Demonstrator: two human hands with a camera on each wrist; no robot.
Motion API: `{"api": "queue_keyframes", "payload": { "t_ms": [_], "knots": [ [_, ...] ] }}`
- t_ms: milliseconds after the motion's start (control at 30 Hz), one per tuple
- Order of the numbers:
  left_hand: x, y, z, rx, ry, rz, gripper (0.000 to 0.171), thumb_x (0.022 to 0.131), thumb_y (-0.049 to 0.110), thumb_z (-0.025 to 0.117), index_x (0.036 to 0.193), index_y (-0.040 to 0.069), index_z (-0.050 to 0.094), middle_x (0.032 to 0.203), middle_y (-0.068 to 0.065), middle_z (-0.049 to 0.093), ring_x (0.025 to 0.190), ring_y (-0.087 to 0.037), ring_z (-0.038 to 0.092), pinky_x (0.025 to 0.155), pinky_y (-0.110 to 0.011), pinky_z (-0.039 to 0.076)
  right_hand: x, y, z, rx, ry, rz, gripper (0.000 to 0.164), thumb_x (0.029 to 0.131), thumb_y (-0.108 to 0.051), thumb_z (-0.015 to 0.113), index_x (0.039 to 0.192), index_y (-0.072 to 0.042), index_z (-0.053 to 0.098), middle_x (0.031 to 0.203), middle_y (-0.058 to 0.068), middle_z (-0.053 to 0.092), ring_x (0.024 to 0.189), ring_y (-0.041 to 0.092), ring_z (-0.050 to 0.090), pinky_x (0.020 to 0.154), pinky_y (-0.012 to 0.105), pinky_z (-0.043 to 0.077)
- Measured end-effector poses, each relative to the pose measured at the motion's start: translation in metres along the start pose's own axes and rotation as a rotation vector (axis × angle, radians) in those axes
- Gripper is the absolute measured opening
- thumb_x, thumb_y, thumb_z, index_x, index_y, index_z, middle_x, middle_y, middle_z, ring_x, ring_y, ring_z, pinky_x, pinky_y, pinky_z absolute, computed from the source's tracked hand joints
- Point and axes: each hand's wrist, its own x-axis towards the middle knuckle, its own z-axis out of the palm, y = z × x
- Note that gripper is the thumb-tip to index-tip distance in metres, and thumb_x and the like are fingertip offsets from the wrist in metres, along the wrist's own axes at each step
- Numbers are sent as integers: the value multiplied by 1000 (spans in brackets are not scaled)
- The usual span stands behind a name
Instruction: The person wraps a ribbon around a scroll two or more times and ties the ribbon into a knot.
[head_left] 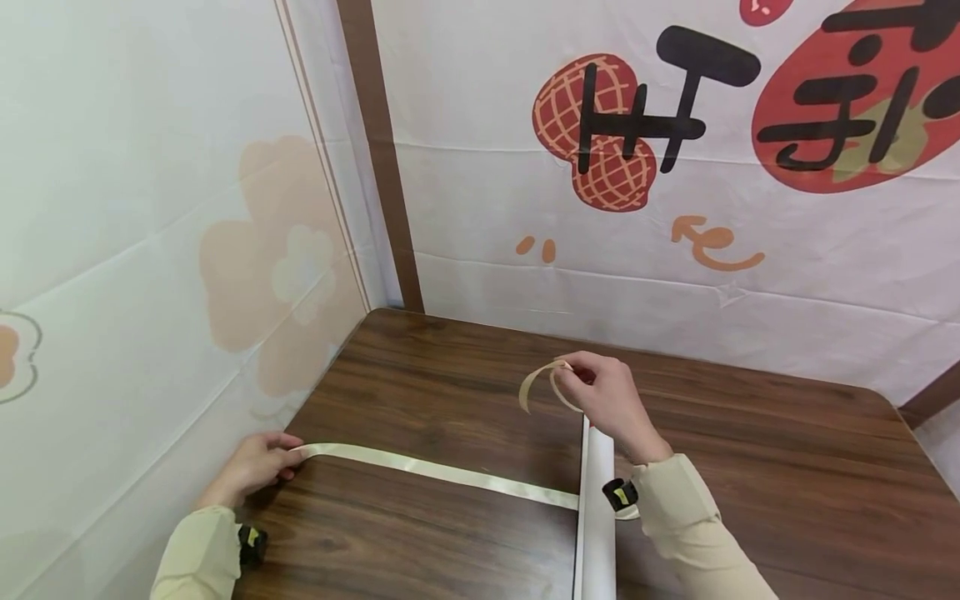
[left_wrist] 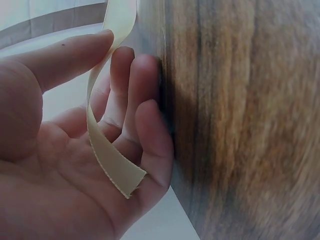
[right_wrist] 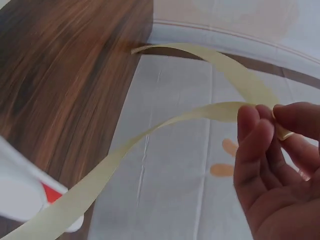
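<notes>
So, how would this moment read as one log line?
left hand: pinches ribbon near cut end | right hand: pinches ribbon above table

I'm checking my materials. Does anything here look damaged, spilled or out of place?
One small thing: the narrow, pale cream ribbon looks slightly frayed at its cut end by the bare left hand, where the edge seems ragged rather than clean. No spill shows on the dark brown wood-grain table.

head: bright, even, mostly crisp | pale sheen on surface (head_left: 435, 542), glints on ribbon (head_left: 442, 472), shadow by left hand (head_left: 255, 465) | left wrist: dimmer, surface smeared rightward | right wrist: hazy, soft
</notes>
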Motion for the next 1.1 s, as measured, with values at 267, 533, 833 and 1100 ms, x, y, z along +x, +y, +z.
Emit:
{"api": "queue_keyframes", "payload": {
  "t_ms": [267, 533, 833, 1100],
  "knots": [
    [0, -2, 1, 58, 13, 39, 36, 89, 14, 65, 110, -15, 58, 79, -3, 66, 67, -15, 60, 60, -27, 45, 10, -17, 15, 159, -61, -19, 16, 93, -18, 64, 104, -10, 71, 89, 8, 73, 75, 21, 67, 64, 24, 51],
    [3, -5, 0, 118, 15, 99, 35, 86, 11, 67, 107, -16, 58, 78, -6, 66, 65, -15, 60, 61, -26, 46, 18, -24, 37, 118, -167, -40, 19, 91, -13, 65, 108, -6, 71, 93, 9, 74, 78, 22, 69, 66, 24, 53],
    [2, -5, 1, 126, 53, 101, 34, 85, 10, 69, 104, -16, 60, 69, -3, 62, 60, -14, 59, 57, -25, 45, 19, -24, 63, 67, -206, -60, 21, 95, -13, 59, 109, -5, 72, 99, 5, 74, 88, 16, 68, 74, 27, 50],
    [2, -6, 4, 109, 69, 118, 31, 84, 9, 70, 100, -16, 61, 66, -2, 60, 58, -13, 56, 55, -25, 45, 25, -32, 78, -13, -94, -51, 16, 90, -13, 66, 102, -7, 75, 87, 5, 65, 72, 12, 53, 64, 25, 44]
  ]
}}
